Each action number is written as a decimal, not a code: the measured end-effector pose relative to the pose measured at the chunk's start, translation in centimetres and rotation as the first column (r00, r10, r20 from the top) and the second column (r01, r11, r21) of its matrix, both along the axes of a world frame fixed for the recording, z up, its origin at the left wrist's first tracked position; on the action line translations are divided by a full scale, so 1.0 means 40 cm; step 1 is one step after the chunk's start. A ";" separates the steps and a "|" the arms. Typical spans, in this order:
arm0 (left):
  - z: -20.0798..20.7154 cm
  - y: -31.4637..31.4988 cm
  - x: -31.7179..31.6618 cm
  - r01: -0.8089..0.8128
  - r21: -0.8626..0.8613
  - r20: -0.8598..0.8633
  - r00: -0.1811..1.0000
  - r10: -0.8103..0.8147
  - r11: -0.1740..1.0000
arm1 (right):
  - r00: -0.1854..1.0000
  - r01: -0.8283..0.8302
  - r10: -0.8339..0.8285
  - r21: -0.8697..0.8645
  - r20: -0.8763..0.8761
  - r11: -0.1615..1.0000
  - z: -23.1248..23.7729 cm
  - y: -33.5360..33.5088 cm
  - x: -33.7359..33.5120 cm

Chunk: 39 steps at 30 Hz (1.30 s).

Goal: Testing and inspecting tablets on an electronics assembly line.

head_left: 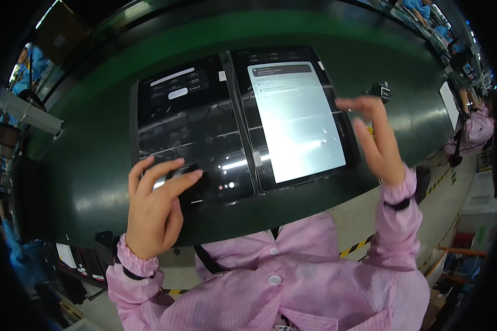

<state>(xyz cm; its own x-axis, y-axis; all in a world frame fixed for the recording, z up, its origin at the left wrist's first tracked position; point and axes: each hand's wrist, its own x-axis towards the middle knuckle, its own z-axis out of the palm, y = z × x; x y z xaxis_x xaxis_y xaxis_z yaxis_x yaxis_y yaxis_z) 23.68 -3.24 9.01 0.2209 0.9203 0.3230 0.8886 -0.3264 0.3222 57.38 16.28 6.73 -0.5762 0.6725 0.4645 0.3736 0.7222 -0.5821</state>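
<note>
Two large tablets lie side by side on the green work surface. The left tablet [204, 129] has a mostly dark screen with a small panel near its top. On the right tablet [292, 121] a bright, pale window fills most of the screen. My left hand [157, 204] is over the lower left part of the left tablet, fingers spread and holding nothing; whether a fingertip touches the glass I cannot tell. By the right tablet's right edge hovers my right hand [378, 140], its index finger pointing left and its thumb apart, nothing held.
A small black device [382, 92] stands on the green table [88, 165] beyond my right hand. A white sheet [449, 105] lies at the table's right end. A grey metal arm [38, 115] juts in from the left. Co-workers in blue and pink clothing sit farther off.
</note>
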 end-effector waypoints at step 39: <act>-0.033 -0.028 0.038 -0.203 0.150 -0.008 0.978 0.207 0.968 | 0.991 -0.030 0.007 0.170 0.131 0.985 -0.011 0.011 -0.049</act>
<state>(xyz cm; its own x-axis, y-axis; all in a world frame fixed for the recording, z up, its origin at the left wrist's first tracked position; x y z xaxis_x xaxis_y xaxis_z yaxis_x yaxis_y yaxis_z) 25.21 -4.35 7.70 0.0416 0.8891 0.4559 0.9481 -0.1791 0.2627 55.40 16.72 6.29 -0.6506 0.5783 0.4921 0.4237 0.8143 -0.3968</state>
